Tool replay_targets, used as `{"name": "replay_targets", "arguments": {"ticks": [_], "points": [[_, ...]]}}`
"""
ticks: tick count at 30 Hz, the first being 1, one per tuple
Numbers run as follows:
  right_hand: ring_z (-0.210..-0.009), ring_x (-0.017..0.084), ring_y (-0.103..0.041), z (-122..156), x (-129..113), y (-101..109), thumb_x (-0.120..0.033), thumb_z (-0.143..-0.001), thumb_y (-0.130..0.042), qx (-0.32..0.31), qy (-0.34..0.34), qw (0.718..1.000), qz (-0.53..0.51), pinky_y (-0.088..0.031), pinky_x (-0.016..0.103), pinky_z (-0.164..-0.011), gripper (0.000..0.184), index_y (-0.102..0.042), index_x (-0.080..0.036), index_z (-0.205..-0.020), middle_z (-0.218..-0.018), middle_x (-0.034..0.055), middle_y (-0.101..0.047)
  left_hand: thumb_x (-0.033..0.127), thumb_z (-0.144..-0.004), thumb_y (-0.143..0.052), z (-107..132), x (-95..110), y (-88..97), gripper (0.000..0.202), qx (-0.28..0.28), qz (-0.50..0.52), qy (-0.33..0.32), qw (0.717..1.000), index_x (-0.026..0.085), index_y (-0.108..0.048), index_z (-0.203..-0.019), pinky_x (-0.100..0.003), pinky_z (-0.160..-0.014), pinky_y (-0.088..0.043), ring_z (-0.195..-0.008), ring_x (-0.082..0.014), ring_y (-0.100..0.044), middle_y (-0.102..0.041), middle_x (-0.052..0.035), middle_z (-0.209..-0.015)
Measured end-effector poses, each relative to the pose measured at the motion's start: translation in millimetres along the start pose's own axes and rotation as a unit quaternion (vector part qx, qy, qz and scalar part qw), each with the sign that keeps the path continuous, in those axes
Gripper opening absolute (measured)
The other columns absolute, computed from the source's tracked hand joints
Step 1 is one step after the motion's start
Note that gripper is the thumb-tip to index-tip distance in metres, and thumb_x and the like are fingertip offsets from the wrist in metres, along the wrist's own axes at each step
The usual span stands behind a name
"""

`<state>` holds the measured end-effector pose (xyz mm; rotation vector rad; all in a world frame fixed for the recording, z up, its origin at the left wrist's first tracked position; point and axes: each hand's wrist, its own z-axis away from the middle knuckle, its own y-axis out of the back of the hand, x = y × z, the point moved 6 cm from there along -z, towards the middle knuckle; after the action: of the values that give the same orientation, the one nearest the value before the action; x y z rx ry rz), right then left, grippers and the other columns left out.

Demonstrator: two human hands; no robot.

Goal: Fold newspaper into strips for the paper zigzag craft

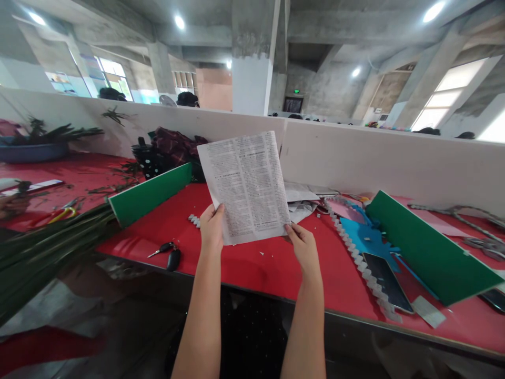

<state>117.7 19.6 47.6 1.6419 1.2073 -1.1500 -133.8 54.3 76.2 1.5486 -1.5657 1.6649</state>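
A sheet of newspaper [246, 189], printed in columns of small text, is held up in front of me above the red table [252, 273]. My left hand [212, 226] pinches its lower left edge, thumb on the near face. At the lower right corner my right hand [302, 241] grips the sheet between thumb and fingers. Behind the sheet, to its right, lie more folded papers [303, 195]. Near my left hand a short piece of folded paper chain [194, 220] shows, partly hidden. Car keys [172, 258] lie near the table's front edge.
Green dividers stand left [153, 192] and right [430, 258]. By the right one lie a long zigzag paper strip [361, 263], a phone [386, 281] and blue paper [366, 237]. Long green leaves [59, 247] and yellow-handled scissors [63, 215] are at left, beside another person's hand [13, 205].
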Motion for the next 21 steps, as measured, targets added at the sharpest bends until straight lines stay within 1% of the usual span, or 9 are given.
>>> {"name": "replay_targets", "arguments": {"ticks": [4, 7, 10, 12, 13, 15, 17, 19, 21], "points": [[-0.068, 0.019, -0.063, 0.8, 0.2, 3.2, -0.049, -0.075, -0.057, 0.015, -0.006, 1.000, -0.010, -0.051, 0.031, -0.061, 0.038, -0.070, -0.015, -0.085, -0.072, 0.0063, -0.068, 0.032, -0.065, -0.068, 0.7, 0.0, -1.9, 0.025, -0.008, 0.005, 0.003, 1.000, 0.016, -0.068, -0.085, -0.032, -0.080, -0.047, -0.089, -0.0213, -0.063, -0.070, -0.0057, -0.091], [-0.072, 0.019, -0.064, 2.4, -9.1, 7.6, -0.045, -0.076, -0.057, 0.046, 0.031, 0.998, 0.004, -0.051, 0.031, -0.067, 0.034, -0.069, -0.015, -0.083, -0.077, 0.0065, -0.069, 0.031, -0.065, -0.068, 1.8, -3.5, -4.7, 0.027, -0.021, 0.008, 0.029, 0.999, 0.016, -0.067, -0.087, -0.032, -0.079, -0.048, -0.090, -0.0215, -0.063, -0.069, -0.0064, -0.093], [-0.079, 0.021, -0.065, 11.6, -28.1, 26.8, -0.041, -0.078, -0.057, 0.191, 0.104, 0.975, 0.037, -0.050, 0.032, -0.073, 0.032, -0.069, -0.013, -0.088, -0.084, 0.0087, -0.070, 0.032, -0.067, -0.067, 3.9, -12.5, -12.1, 0.034, -0.068, -0.037, 0.071, 0.994, 0.013, -0.065, -0.096, -0.035, -0.080, -0.049, -0.093, -0.0240, -0.063, -0.067, -0.0115, -0.101], [-0.081, 0.022, -0.065, 25.7, -44.8, 43.1, -0.038, -0.080, -0.057, 0.319, 0.161, 0.931, 0.074, -0.050, 0.033, -0.074, 0.031, -0.069, -0.013, -0.091, -0.088, 0.0104, -0.071, 0.032, -0.069, -0.067, 5.9, -12.9, -14.1, 0.052, -0.065, -0.106, 0.062, 0.990, 0.014, -0.055, -0.115, -0.040, -0.083, -0.049, -0.098, -0.0267, -0.061, -0.061, -0.0159, -0.115], [-0.081, 0.022, -0.065, 33.0, -54.0, 48.6, -0.037, -0.080, -0.057, 0.363, 0.192, 0.907, 0.098, -0.050, 0.033, -0.075, 0.029, -0.069, -0.013, -0.091, -0.088, 0.0107, -0.071, 0.031, -0.069, -0.068, 7.3, -7.5, -14.6, 0.064, -0.047, -0.149, 0.028, 0.987, 0.016, -0.046, -0.126, -0.042, -0.086, -0.047, -0.104, -0.0282, -0.059, -0.054, -0.0175, -0.125], [-0.081, 0.022, -0.065, 43.2, -72.7, 52.8, -0.034, -0.082, -0.057, 0.386, 0.250, 0.875, 0.148, -0.050, 0.035, -0.075, 0.024, -0.070, -0.014, -0.089, -0.086, 0.0099, -0.071, 0.031, -0.068, -0.071, 15.7, 16.0, -20.3, 0.083, -0.008, -0.246, -0.100, 0.964, 0.022, -0.029, -0.139, -0.047, -0.098, -0.038, -0.122, -0.0305, -0.045, -0.035, -0.0167, -0.142], [-0.083, 0.022, -0.065, 47.9, -88.2, 51.6, -0.031, -0.084, -0.055, 0.357, 0.290, 0.869, 0.184, -0.049, 0.036, -0.077, 0.021, -0.070, -0.017, -0.087, -0.084, 0.0081, -0.071, 0.034, -0.071, -0.069, 35.4, 47.2, -38.8, 0.082, -0.018, -0.334, -0.260, 0.906, 0.027, -0.026, -0.140, -0.047, -0.109, -0.023, -0.136, -0.0295, -0.022, -0.020, -0.0106, -0.151], [-0.085, 0.021, -0.063, 50.8, -99.7, 49.8, -0.028, -0.085, -0.053, 0.320, 0.309, 0.875, 0.192, -0.048, 0.037, -0.079, 0.019, -0.070, -0.019, -0.087, -0.085, 0.0061, -0.070, 0.036, -0.081, -0.058, 61.2, 70.1, -64.9, 0.065, -0.095, -0.376, -0.359, 0.849, 0.028, -0.030, -0.139, -0.047, -0.111, -0.016, -0.138, -0.0263, -0.017, -0.025, -0.0066, -0.150], [-0.087, 0.020, -0.062, 54.1, -108.7, 48.9, -0.024, -0.086, -0.052, 0.295, 0.323, 0.881, 0.178, -0.048, 0.037, -0.081, 0.018, -0.070, -0.021, -0.087, -0.085, 0.0045, -0.069, 0.032, -0.087, -0.049, 88.3, 82.3, -90.4, 0.047, -0.201, -0.397, -0.405, 0.799, 0.028, -0.039, -0.134, -0.046, -0.111, -0.017, -0.134, -0.0232, -0.028, -0.042, -0.0045, -0.140]]}}
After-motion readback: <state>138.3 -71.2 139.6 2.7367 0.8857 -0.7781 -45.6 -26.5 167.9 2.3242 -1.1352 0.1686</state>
